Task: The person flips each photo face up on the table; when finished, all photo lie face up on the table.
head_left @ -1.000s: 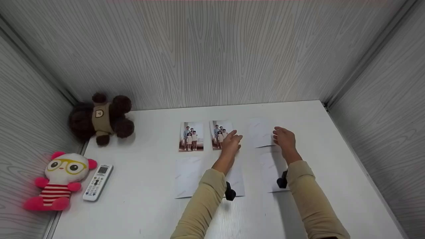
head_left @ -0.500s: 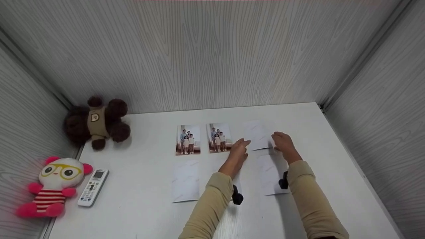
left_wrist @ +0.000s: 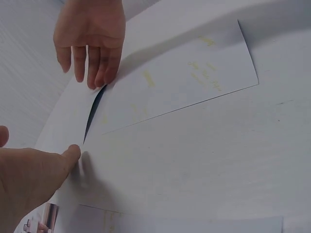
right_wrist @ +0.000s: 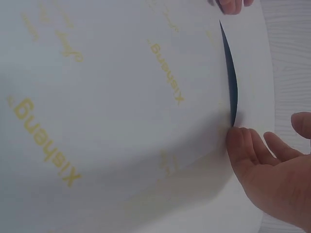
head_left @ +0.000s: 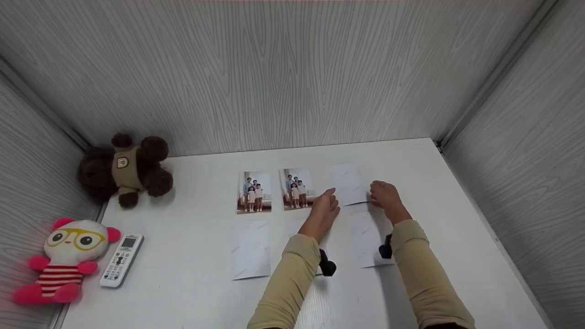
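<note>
Read "Xisheng" in yellow on the face-down photo (right_wrist: 121,111), far right of bench (head_left: 192,274). Touched its lifted near edge with straight-fingered left hand (head_left: 325,211) and right hand (head_left: 383,195), gripping nothing.

Both arms reach forward; left hand (head_left: 325,209) and right hand (head_left: 383,195) lie low, fingers straight, fingertips facing.

the face-down photo print (right_wrist: 121,111) in the right wrist view carries a pale yellow watermark repeated across its white back; the largest copy, near the left edge, looks like "xisheng", though the letters are faint. the yellow marks on the print backs (left_wrist: 184,73) in the left wrist view are too blurred to read.
</note>
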Motion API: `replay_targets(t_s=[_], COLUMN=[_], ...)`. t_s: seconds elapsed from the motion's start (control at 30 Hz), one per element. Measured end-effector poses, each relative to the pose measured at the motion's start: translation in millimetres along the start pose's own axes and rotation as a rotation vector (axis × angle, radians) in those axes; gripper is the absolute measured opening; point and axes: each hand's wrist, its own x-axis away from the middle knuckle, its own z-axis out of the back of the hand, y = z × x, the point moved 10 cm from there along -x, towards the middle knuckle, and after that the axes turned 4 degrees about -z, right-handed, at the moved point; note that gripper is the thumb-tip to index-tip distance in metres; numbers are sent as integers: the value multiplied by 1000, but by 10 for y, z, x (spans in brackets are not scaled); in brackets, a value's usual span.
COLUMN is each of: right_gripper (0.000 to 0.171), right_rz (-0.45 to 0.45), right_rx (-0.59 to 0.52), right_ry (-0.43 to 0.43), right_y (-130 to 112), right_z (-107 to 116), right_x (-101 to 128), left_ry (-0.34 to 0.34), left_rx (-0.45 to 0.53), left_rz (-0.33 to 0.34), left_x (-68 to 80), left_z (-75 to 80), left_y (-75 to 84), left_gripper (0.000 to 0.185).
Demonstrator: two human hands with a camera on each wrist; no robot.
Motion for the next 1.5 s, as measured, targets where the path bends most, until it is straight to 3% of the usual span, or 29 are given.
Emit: replay_targets(t_s=[0.23,0.47,0.67,0.73,0.9,0.97,1.13,1.37,1.43,1.5], right_gripper=[56,32,46,38,19,19,18,52,50,35], right_rz=[-29,-8,-50,-51,-25,-30,-63,-65,-57,-50], right_rx=[-1,-21,-3,1,29,30,31,-12,-9,-11], right_ry=[4,53,52,66,71,60,73,50,49,56], right_y=[51,-27,-52,-64,-75,-50,12,-24,-37,-42], right_z=[-44,-1,-9,-2,-1,-8,1,-36,-36,-31], right_x=[12,47,88,93,92,91,92,116,129,133], left_ry=[9,20,-4,-31,-19,-4,-4,33,38,42], left_rx=[-24,-45,-77,-108,-225,-270,-334,-398,-415,-425], left_rz=[25,33,56,63,45,40,55,33,30,25], left_x=[-11,-17,-12,-3,21,33,64,72,82,93], left_z=[25,24,-25,-57,-43,-26,-27,-22,-17,-10], left_y=[-79,-55,-61,-68,-65,-66,-84,-42,-38,-37], left_gripper=[62,65,66,65,25,20,53,56,56,56])
